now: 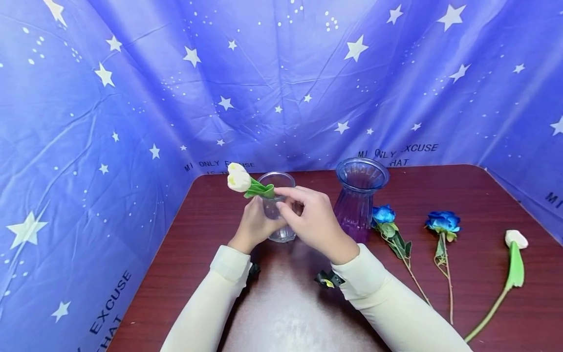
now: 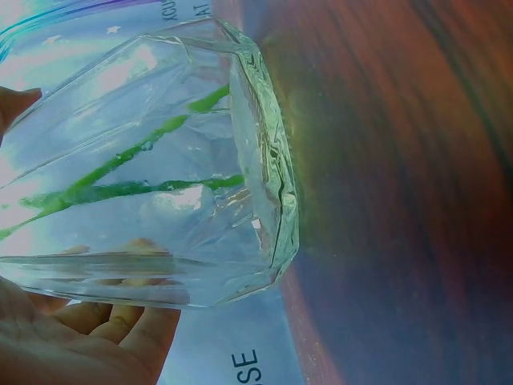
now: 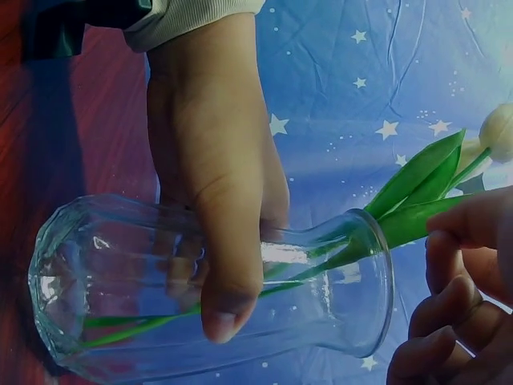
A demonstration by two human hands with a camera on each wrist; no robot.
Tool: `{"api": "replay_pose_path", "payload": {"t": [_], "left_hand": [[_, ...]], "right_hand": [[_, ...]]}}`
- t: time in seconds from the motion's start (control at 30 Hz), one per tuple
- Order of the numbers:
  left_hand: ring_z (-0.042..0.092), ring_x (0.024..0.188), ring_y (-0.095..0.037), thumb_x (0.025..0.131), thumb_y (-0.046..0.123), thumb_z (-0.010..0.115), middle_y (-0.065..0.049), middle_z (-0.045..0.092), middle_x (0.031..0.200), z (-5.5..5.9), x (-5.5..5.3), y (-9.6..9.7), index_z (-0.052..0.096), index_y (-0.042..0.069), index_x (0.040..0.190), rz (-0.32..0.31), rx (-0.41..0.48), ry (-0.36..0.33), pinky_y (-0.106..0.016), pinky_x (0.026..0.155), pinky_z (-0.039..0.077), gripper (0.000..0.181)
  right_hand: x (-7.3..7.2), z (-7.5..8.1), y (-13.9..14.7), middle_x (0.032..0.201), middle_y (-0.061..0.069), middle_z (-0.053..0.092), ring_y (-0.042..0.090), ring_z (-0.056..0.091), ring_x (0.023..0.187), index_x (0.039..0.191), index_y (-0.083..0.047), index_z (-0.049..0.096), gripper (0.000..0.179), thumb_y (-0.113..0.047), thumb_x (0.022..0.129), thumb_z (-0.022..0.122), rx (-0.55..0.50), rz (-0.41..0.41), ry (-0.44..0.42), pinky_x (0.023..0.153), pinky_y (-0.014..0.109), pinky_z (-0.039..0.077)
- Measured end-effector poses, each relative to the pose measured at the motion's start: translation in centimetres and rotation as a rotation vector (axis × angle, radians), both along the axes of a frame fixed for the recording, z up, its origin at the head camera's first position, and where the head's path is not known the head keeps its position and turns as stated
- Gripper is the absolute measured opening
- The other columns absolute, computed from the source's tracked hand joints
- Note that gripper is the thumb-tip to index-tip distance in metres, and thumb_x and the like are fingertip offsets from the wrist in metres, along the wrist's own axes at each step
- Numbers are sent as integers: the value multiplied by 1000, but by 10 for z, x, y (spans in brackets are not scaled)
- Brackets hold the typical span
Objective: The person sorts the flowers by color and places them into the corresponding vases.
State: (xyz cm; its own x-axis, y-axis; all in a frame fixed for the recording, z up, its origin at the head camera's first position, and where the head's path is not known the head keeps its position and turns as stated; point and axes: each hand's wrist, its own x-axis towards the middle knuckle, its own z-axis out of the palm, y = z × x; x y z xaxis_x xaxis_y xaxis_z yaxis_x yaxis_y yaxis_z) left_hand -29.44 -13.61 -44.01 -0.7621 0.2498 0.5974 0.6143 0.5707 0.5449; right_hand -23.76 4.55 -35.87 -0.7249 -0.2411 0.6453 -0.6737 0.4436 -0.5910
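My left hand grips a small clear glass vase round its body, thumb on one side and fingers on the other. White tulips stand in it, leaning left over the rim. Two green stems run down inside the glass to its base in the left wrist view. My right hand is at the rim; its extended index finger touches a green leaf, while the thumb stands apart from it and the other fingers are bent. In the right wrist view, the vase appears sideways.
Right of my hands stands a taller blue-purple glass vase. Beyond it lie two blue roses and a single white tulip on the dark red wooden table. A blue star-patterned curtain encloses the back and sides.
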Motion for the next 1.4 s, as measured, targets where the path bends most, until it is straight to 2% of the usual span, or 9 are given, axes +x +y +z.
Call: {"api": "replay_pose_path", "payload": {"t": [0.17, 0.37, 0.53, 0.8, 0.93, 1.17, 1.4], "left_hand": [[68, 111, -24, 72, 25, 94, -11, 71, 120, 0, 0, 2, 56, 4, 134, -3, -1, 10, -40, 99, 55, 75], [70, 105, -26, 71, 27, 93, -13, 71, 115, 0, 0, 1, 56, 3, 131, 47, -19, -63, -40, 94, 57, 73], [70, 102, -25, 72, 26, 92, -12, 71, 112, 1, 1, 1, 58, 4, 128, 47, -13, -68, -39, 92, 58, 69], [71, 101, -23, 72, 26, 93, -9, 71, 112, 3, 1, 1, 57, 6, 129, 34, 1, -86, -37, 92, 58, 70], [71, 103, -23, 73, 27, 93, -10, 71, 113, 4, 2, 1, 57, 4, 130, 35, 3, -107, -37, 93, 58, 70], [71, 95, -22, 72, 29, 95, -9, 72, 107, 3, 2, 1, 59, 6, 123, 51, 1, -97, -38, 86, 60, 67], [71, 99, -25, 72, 28, 94, -12, 72, 110, 3, 2, 2, 58, 1, 127, 42, 5, -104, -39, 89, 59, 71]], "right_hand": [[2, 0, 6, 75, -9, 59, 6, 51, 62, 124, -15, 75, 31, -12, 93, 72, 21, -9, -8, 56, 25, 45], [5, 2, 12, 75, -9, 59, 6, 52, 63, 127, -14, 73, 34, -13, 93, 74, 42, -6, -21, 56, 24, 46], [9, 4, 19, 76, -10, 61, 6, 53, 63, 118, -14, 77, 25, -15, 94, 73, 60, -6, -15, 56, 24, 46], [20, 5, 37, 82, -15, 65, 4, 53, 64, 104, -25, 79, 10, -23, 98, 72, 95, -15, 1, 57, 24, 45], [27, 4, 48, 83, -17, 63, 3, 52, 66, 100, -28, 77, 8, -23, 98, 71, 118, -14, 19, 58, 22, 44], [41, 2, 61, 80, -19, 61, 1, 52, 65, 97, -30, 76, 9, -23, 98, 71, 159, 6, 14, 56, 20, 43], [49, -1, 74, 80, -19, 59, 0, 52, 66, 95, -29, 75, 10, -19, 96, 73, 184, 13, 27, 57, 18, 44]]}}
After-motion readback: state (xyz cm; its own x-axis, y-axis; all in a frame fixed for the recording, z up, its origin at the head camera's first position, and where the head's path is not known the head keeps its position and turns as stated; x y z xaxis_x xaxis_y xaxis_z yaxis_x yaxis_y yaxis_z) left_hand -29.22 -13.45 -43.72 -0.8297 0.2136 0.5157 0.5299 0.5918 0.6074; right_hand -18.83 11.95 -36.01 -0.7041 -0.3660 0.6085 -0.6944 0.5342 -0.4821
